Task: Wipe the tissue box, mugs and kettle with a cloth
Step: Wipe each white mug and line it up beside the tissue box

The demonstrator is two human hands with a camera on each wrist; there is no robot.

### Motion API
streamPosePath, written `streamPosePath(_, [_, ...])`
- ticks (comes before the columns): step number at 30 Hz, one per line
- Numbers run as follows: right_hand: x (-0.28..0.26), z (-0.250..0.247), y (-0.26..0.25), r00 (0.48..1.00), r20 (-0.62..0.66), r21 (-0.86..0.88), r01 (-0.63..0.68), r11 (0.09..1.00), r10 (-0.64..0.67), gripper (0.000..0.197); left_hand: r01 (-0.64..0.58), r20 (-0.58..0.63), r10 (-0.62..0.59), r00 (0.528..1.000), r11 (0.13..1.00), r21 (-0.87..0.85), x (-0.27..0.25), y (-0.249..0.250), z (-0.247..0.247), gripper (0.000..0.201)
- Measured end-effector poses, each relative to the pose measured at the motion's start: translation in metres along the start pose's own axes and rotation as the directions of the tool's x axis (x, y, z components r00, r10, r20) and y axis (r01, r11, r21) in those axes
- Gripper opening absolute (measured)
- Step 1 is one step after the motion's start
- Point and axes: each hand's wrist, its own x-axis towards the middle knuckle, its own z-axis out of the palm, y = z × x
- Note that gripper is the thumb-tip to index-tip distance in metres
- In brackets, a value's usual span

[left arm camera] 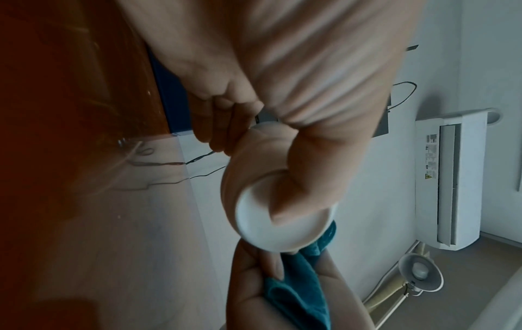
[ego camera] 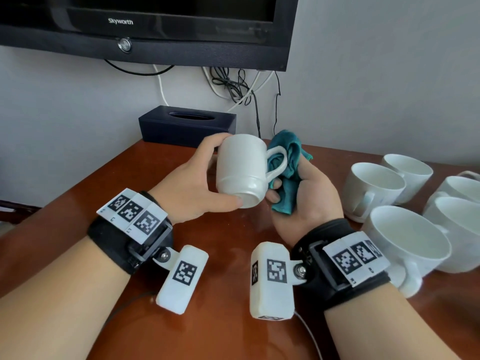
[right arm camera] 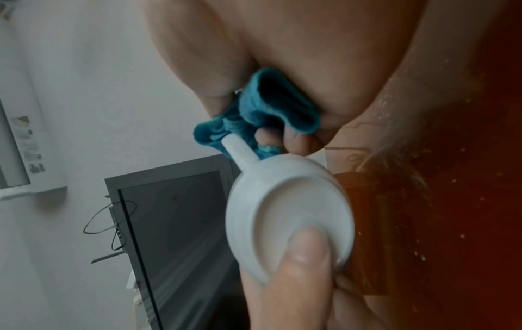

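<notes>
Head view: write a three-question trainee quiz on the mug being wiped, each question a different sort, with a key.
1. True or false: the left hand holds the mug with its base toward the camera.
2. Which part does the teal cloth touch? A) inside the rim B) the handle C) the tissue box
3. Fill in: the cloth is gripped by the ___ hand.

Key: 1 true; 2 B; 3 right.
</notes>
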Motion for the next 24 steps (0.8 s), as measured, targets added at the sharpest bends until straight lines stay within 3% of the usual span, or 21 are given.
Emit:
streamPosePath(7, [-0.0011,-0.0013,-0.0014,0.993,0.064,-0.149,0.111,0.983,-0.102,0.023,0.074,-0.022,-0.071,0.997,0.963,0.261,0.0,0.0032,-0.0064,0.118])
streamPosePath(11, [-0.006,0.003,-0.002,0.983,0.097,-0.292,0.178,0.94,-0.156,0.023,0.031,0.024,-0.037,0.999,0.976,0.214,-0.0004,0.0011,-0.0059,0.117])
streamPosePath(17, [-0.0061,0.0025,-0.0033,0.97,0.071,-0.472,0.239,0.848,-0.234,0.027,0.075,0.056,-0.077,0.995,0.996,0.045,0.001,0.0006,0.0,0.107])
streamPosePath(24, [-0.0039,-0.0015,-0.0009,0.935,0.145,-0.638,0.338,0.692,-0.324,0.023,0.089,-0.015,-0.09,0.996,0.996,-0.027,0.0,0.0019,0.0004,0.102])
